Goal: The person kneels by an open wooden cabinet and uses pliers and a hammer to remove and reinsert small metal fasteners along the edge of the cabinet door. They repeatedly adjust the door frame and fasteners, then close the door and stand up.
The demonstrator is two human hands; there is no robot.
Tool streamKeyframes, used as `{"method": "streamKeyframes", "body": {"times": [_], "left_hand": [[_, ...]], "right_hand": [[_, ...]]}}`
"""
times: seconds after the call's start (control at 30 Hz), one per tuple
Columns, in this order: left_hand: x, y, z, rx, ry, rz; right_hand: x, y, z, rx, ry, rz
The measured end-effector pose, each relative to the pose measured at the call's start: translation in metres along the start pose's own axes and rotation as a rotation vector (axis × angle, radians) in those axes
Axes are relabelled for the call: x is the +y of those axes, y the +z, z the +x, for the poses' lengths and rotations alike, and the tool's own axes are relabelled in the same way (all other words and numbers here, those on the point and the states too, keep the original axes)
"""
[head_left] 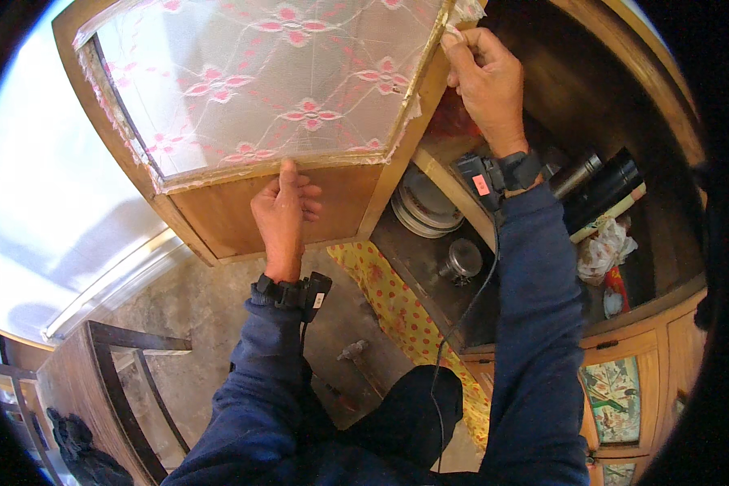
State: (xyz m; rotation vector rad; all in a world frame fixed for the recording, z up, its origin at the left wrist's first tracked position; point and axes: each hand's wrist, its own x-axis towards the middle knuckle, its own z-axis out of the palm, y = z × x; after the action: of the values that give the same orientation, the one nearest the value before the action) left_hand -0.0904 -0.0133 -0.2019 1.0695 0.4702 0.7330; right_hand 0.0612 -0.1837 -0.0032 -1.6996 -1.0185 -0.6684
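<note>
Above and ahead of you, the open wooden cupboard door with its pink-flowered white lace panel (259, 81) spans both hands: your left hand (283, 212) presses flat-fingered on its lower edge, your right hand (484, 81) pinches the lace's upper corner.
</note>
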Motion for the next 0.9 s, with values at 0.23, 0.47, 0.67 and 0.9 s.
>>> {"method": "streamKeyframes", "body": {"times": [0.23,0.47,0.67,0.9], "left_hand": [[0.002,-0.001,-0.001,-0.022,-0.017,0.044],[0.001,0.001,-0.006,-0.024,-0.009,0.002],[0.005,0.002,-0.006,-0.013,0.019,-0.031],[0.006,-0.002,0.0,0.0,0.011,-0.008]], "right_hand": [[-0.002,0.005,-0.009,0.183,-0.078,-0.156],[0.002,0.011,-0.01,0.168,-0.121,-0.167],[0.001,0.011,-0.01,0.131,-0.144,-0.157],[0.003,0.004,-0.011,0.069,-0.177,-0.097]]}}
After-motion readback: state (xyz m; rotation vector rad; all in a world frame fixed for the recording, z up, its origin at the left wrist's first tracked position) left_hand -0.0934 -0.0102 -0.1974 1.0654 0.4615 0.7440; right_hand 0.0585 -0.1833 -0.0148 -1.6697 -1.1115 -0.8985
